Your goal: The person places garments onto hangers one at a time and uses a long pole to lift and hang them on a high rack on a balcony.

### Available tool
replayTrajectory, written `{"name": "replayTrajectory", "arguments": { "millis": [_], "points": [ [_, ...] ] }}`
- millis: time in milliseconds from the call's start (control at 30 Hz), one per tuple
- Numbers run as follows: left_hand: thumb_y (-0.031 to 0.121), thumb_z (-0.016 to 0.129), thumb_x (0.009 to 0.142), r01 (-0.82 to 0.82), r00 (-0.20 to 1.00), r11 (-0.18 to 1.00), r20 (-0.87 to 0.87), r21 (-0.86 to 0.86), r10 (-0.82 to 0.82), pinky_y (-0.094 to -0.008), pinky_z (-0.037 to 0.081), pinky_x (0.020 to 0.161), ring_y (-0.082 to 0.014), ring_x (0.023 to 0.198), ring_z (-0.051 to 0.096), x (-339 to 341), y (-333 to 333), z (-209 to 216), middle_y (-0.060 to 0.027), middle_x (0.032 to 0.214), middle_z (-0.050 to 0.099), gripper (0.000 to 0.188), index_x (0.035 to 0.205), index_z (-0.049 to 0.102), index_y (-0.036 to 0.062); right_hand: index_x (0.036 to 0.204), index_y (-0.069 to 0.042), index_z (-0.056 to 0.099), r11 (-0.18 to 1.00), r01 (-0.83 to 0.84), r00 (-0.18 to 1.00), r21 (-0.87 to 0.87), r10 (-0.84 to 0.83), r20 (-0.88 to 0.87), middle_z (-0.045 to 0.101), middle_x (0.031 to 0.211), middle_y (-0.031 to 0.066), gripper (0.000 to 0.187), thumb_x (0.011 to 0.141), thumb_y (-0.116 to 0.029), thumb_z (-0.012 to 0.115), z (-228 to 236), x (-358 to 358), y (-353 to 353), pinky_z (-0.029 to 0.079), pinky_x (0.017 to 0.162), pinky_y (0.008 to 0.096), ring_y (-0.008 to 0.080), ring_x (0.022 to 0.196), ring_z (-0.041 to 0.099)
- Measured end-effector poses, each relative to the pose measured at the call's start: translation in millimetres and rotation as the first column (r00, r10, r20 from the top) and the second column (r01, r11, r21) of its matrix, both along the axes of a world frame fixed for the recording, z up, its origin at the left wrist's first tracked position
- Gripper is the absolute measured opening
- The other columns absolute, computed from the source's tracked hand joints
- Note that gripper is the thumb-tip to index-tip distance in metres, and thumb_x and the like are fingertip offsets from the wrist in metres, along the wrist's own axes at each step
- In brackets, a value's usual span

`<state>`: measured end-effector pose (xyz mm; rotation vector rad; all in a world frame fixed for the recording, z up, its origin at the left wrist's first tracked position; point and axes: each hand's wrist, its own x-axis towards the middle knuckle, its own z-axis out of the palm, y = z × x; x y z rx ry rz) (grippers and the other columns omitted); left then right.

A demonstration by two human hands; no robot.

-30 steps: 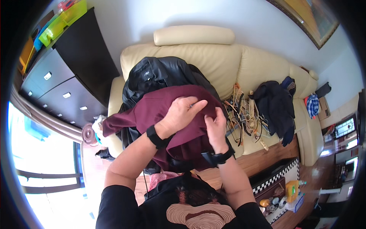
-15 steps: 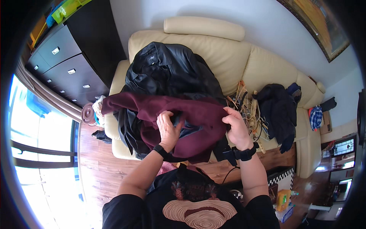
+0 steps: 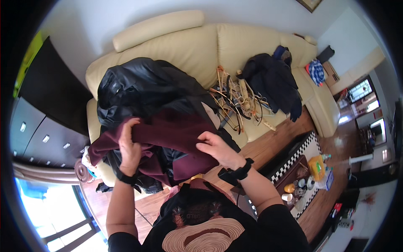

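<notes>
A maroon garment point(image 3: 172, 130) is stretched between my hands over a pile of black leather clothing on the sofa. My left hand point(image 3: 129, 145) is closed on its left part, fingers curled over the upper fold. My right hand point(image 3: 220, 149) pinches the cloth at the right between thumb and fingers. The garment's lower part hangs in loose folds toward me, with dark cloth showing between them. Behind it lies a black leather jacket point(image 3: 142, 84), its collar at the upper left.
On the cream sofa point(image 3: 189, 38), tangled clothes hangers point(image 3: 241, 98) lie right of the pile, then a dark jacket point(image 3: 270, 75). A low table point(image 3: 312, 147) with a checkered edge and several small containers stands at the right. Dark drawers point(image 3: 37, 130) stand at the left.
The view has turned to the right, bringing the low table into sight. My left hand has shifted from the middle of the maroon garment to its left part; my right hand keeps its pinch.
</notes>
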<state>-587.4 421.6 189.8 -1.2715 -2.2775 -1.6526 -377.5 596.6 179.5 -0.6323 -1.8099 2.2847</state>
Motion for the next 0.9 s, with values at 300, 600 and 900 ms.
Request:
{"name": "replayTrajectory", "arguments": {
  "millis": [300, 600, 900],
  "points": [
    [-0.005, 0.061, 0.064, 0.118, 0.99, 0.88, 0.12, -0.46, -0.07, -0.0393, 0.046, 0.072, -0.0383, 0.086, 0.058, -18.5, 24.0, -39.7, -0.0186, 0.085, 0.06, 0.037, 0.098, 0.051, 0.0054, 0.087, -0.003, 0.052, 0.98, 0.156, 0.984, 0.12, -0.164, 0.061, 0.055, 0.075, 0.0018, 0.017, 0.081, -0.015, 0.063, -94.7, -22.8, 31.6, 0.041, 0.06, 0.0229, 0.0074, 0.07, 0.05],
    [0.012, 0.072, 0.063, 0.135, 0.989, 0.49, 0.143, -0.861, -0.021, -0.043, 0.047, 0.072, -0.0391, 0.086, 0.058, 26.1, 66.8, -124.1, -0.0221, 0.087, 0.06, 0.037, 0.092, 0.052, 0.0026, 0.084, -0.005, 0.056, 0.91, -0.14, 0.93, 0.389, -0.014, 0.368, 0.061, 0.073, 0.0118, 0.023, 0.075, -0.025, 0.064, -194.6, 23.9, 143.5, 0.046, 0.062, 0.0352, 0.0257, 0.069, 0.06],
    [0.019, 0.074, 0.064, 0.042, 0.983, 0.276, 0.09, -0.96, 0.161, -0.0443, 0.047, 0.065, -0.0394, 0.077, 0.06, 47.8, 104.0, -127.1, -0.0207, 0.076, 0.061, 0.034, 0.085, 0.05, 0.0055, 0.094, -0.005, 0.056, 0.743, 0.107, 0.697, 0.66, -0.53, 0.483, 0.062, 0.079, 0.0148, 0.019, 0.078, -0.016, 0.056, -338.7, 117.2, 301.5, 0.048, 0.07, 0.0385, 0.0323, 0.078, 0.06]
  ]
}}
